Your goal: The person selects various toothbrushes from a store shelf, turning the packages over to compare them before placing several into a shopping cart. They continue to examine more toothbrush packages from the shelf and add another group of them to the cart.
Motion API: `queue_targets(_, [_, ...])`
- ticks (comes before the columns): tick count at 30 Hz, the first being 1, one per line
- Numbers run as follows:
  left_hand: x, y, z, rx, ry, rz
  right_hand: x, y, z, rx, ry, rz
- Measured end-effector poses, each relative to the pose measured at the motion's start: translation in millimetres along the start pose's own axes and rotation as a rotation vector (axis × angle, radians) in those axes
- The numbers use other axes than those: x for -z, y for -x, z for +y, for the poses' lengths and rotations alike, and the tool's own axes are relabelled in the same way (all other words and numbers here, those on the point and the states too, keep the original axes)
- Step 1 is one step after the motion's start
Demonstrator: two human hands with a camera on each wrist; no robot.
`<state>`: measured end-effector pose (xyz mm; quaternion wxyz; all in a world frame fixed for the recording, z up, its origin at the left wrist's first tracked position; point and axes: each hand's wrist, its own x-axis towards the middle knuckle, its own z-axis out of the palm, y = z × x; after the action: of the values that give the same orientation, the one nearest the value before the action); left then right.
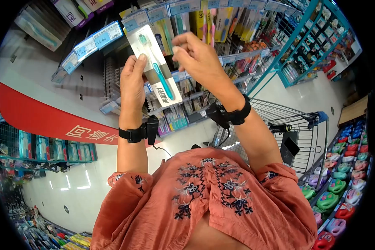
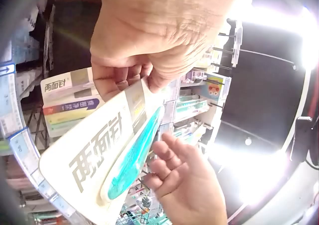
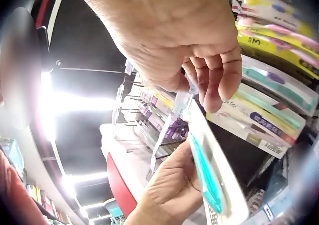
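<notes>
My left hand [image 1: 132,81] pinches the edge of a boxed toothbrush [image 1: 157,68], thumb on its front. The pack is a white and grey card with a teal-handled brush under clear plastic, bristles toward the shelf. To its right hovers my right hand [image 1: 202,58], fingers loosely bent with nothing between them. In the left wrist view, that right hand [image 2: 187,182] shows its palm side beside the teal handle [image 2: 134,160]. From the right wrist, its fingertips overlap the upper end of the pack [image 3: 219,170].
Toothbrush packs [image 3: 264,123] hang behind the hands, above blue price strips [image 1: 106,37]. A wire shopping cart [image 1: 258,121] stands at the right with a dark phone-like item in it. A red curved sign [image 1: 50,112] crosses the left side. Bottles [image 1: 337,185] line the right shelf.
</notes>
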<state>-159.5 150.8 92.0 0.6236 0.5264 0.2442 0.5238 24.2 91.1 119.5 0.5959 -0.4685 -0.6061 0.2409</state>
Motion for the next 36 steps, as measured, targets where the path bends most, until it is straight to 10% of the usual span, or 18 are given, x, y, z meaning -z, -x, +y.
queue_targets(5, [3,8,-35,0.12,0.401,0.002,9,37,28,-0.5,-0.208,-0.322])
queue_targets(13, [1,9,-49,0.384,1.299,-0.181,-1,78,27,-0.667,-0.47,-0.595])
queue_targets(36, [2,12,-45,0.307,1.328,-0.371,-11,79,14,-0.619,-0.555,-0.536])
